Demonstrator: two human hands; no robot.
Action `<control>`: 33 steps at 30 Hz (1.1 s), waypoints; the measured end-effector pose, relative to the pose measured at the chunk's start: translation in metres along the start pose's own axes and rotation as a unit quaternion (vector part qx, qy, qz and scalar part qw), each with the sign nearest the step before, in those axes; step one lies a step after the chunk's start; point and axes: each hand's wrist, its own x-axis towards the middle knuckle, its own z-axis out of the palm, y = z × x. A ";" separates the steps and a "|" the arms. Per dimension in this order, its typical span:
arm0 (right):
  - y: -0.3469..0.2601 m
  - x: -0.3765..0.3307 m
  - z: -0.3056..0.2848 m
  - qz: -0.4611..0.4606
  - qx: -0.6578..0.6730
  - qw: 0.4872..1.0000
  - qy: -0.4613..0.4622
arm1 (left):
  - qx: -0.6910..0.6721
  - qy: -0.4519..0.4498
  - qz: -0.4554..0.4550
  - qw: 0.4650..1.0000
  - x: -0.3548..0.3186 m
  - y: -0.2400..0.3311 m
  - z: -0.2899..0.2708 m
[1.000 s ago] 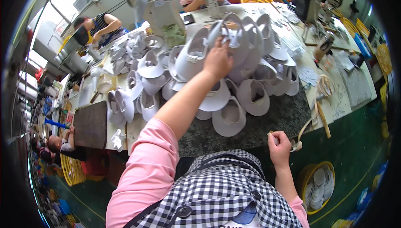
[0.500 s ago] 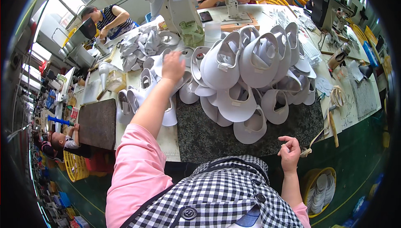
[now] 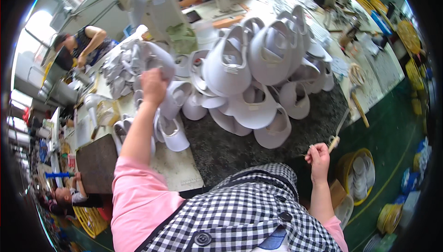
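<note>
We saw a yellow basket [image 3: 345, 174] on the green floor beside the table edge, at the person's right, holding a stack of white round pieces [image 3: 361, 178]. Another yellow basket [image 3: 90, 219] stood at the lower left, its contents too dim to tell. On the table, behind the shoe parts, a pale green bag [image 3: 182, 37] stood open-topped; we could not make out what lay inside it.

The left hand [image 3: 152, 86] was stretched out over the table [image 3: 177, 171], fingers curled shut around a white shoe upper [image 3: 154, 58] at the left end of the heap. That upper stood raised above the other white uppers [image 3: 249, 67], which were piled across the dark mat [image 3: 230, 146] in the middle of the table.

The right hand [image 3: 317, 156] was held near the table's front edge, close to the body, thumb and forefinger pinched together on a thin small thing that we could not identify. A wooden-handled tool [image 3: 337, 134] lay just beside it, at the mat's corner.

A flat pale ruled sheet [image 3: 177, 169] lay at the table's front, left of the mat, and a dark brown rectangular board [image 3: 96, 162] sat beside it.
</note>
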 end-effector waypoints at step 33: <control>0.021 0.106 -0.128 0.017 -0.131 0.981 -0.141 | -0.333 -0.086 0.256 0.903 -0.145 0.483 0.019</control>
